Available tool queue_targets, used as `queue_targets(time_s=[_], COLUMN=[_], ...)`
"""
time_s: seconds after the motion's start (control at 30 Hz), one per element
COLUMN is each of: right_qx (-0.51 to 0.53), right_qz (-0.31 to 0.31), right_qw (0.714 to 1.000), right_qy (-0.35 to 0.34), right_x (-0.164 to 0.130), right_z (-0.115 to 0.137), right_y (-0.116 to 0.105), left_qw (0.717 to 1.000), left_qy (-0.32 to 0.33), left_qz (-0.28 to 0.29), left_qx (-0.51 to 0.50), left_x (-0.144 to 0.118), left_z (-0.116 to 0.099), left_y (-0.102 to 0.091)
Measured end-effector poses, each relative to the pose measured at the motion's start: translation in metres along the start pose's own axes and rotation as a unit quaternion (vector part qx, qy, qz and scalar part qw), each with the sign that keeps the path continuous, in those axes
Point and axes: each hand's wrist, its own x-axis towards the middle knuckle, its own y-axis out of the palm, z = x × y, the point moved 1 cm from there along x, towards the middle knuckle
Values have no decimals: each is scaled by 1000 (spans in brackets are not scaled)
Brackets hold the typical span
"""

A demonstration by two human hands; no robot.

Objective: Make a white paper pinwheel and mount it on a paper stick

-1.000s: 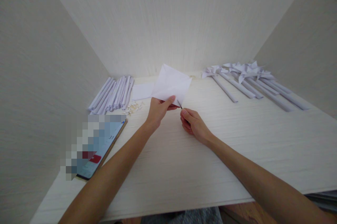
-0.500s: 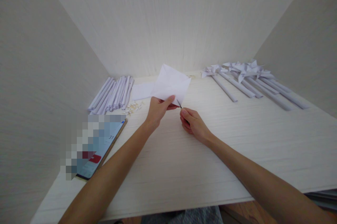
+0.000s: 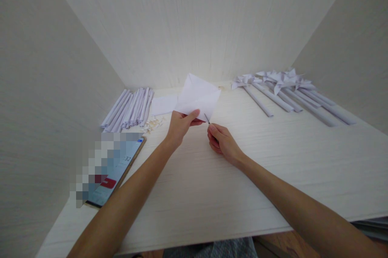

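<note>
The left hand (image 3: 181, 125) pinches a folded white paper (image 3: 197, 96) above the surface (image 3: 273, 161) while the right hand (image 3: 222, 143) grips a thin dark tool (image 3: 207, 118) at the paper's lower edge.

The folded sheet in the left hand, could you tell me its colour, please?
Plain white, unpatterned: the folded sheet, pinched by the left hand, shows best in the head view.

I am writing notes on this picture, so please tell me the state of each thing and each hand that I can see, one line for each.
Left hand: shut on paper, held above the table.
Right hand: shut on a thin dark tool, tip at the paper's lower edge.
Paper: creased, lifted off the table.
Rolls: lying side by side.
Pinwheels: assembled, lying flat.
Phone: screen lit, flat.
Scraps: scattered.
</note>
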Motion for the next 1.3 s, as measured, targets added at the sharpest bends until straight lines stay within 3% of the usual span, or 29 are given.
queue_targets(time_s=[1.3], right_qx=[13], right_qz=[-19], right_qw=[1000], right_qy=[11], right_x=[0], right_z=[2], right_y=[1], left_qw=[1000], left_qy=[-6], left_qz=[17], left_qx=[2], left_x=[-2], left_z=[6], left_y=[2])
